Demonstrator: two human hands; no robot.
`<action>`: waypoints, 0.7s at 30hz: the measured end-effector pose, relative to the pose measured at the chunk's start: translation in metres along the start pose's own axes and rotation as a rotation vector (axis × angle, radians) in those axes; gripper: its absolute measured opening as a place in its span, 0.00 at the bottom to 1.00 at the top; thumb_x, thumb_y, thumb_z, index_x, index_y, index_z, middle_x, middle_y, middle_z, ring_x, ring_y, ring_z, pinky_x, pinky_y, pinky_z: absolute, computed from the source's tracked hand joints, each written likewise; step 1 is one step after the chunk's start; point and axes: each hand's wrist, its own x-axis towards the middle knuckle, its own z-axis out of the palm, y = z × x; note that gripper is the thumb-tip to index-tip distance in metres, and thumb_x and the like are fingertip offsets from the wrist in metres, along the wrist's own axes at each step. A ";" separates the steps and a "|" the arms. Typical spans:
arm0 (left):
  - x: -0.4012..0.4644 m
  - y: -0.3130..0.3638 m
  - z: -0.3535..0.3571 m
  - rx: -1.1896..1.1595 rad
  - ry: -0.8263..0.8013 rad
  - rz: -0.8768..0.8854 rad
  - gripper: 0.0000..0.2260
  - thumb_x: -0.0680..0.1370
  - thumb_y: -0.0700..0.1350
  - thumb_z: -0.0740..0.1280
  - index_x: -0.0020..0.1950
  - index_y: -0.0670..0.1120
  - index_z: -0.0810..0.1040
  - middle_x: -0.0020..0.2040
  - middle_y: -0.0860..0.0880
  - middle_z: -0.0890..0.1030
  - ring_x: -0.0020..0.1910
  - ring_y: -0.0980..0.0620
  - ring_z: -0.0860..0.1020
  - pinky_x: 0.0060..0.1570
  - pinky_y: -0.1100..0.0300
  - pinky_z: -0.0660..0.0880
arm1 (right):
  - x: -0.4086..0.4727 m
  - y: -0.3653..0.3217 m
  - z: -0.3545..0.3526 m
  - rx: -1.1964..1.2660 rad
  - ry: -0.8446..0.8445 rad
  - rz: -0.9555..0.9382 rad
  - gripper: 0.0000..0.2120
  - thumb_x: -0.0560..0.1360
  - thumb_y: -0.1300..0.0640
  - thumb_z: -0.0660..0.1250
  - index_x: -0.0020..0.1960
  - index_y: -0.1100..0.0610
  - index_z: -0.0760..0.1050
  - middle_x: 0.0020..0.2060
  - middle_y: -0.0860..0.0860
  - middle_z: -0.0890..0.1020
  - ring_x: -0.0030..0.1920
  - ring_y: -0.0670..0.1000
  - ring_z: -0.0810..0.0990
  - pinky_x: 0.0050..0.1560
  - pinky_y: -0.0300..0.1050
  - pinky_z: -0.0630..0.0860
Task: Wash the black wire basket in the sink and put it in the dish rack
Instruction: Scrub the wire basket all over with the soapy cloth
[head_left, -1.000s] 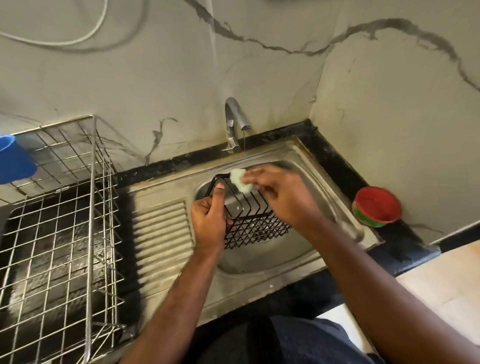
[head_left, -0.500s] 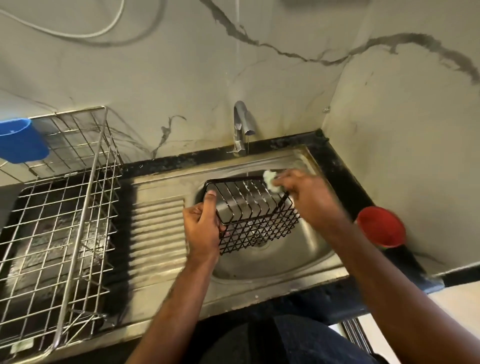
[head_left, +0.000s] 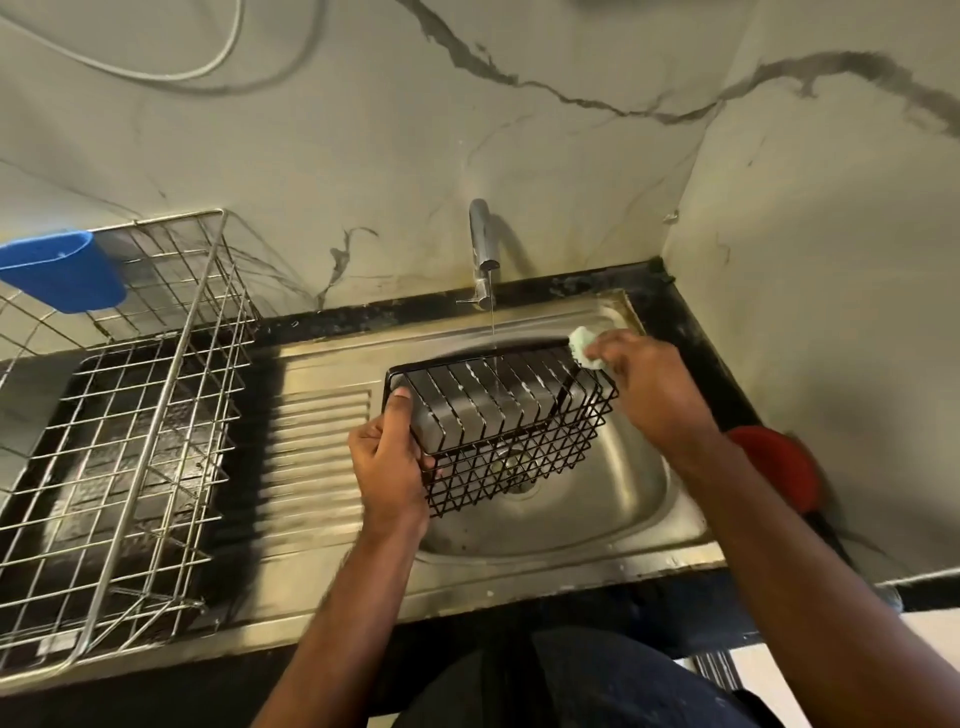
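The black wire basket (head_left: 511, 434) hangs tilted over the steel sink (head_left: 582, 525), its open side turned up toward me. My left hand (head_left: 389, 457) grips its left end, thumb along the rim. My right hand (head_left: 652, 387) pinches a pale green sponge (head_left: 584, 351) against the basket's far right corner. A thin stream of water falls from the tap (head_left: 482, 249) onto the basket's middle wires. The silver wire dish rack (head_left: 119, 441) stands on the left.
A blue plastic cup (head_left: 65, 278) hangs on the rack's far left side. A red bowl (head_left: 774, 467) sits on the black counter at the right, partly behind my right arm. The ribbed drainboard (head_left: 317, 457) lies between sink and rack. Walls close in behind and right.
My right hand has slid the sponge along the basket's far rim from its left part to its right corner. The left hand keeps its grip, and the view has shifted.
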 end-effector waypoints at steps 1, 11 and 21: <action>0.000 0.000 -0.002 0.001 -0.008 0.007 0.20 0.82 0.48 0.68 0.28 0.51 0.75 0.24 0.52 0.69 0.18 0.56 0.65 0.17 0.64 0.63 | 0.003 -0.002 -0.001 0.002 -0.002 0.024 0.22 0.78 0.73 0.60 0.63 0.52 0.80 0.64 0.52 0.80 0.61 0.50 0.80 0.66 0.46 0.76; 0.006 0.004 -0.003 0.007 -0.006 0.038 0.18 0.80 0.50 0.70 0.31 0.51 0.70 0.26 0.49 0.68 0.19 0.55 0.64 0.17 0.65 0.62 | -0.012 -0.080 0.019 0.220 -0.187 -0.378 0.29 0.75 0.77 0.60 0.65 0.49 0.79 0.66 0.46 0.77 0.67 0.43 0.73 0.71 0.37 0.67; 0.019 0.004 0.004 -0.038 0.173 -0.162 0.13 0.80 0.51 0.69 0.46 0.45 0.70 0.25 0.54 0.69 0.21 0.55 0.67 0.23 0.60 0.67 | -0.017 -0.045 -0.001 0.267 0.055 -0.089 0.20 0.81 0.61 0.64 0.68 0.44 0.74 0.62 0.44 0.78 0.58 0.42 0.78 0.57 0.40 0.80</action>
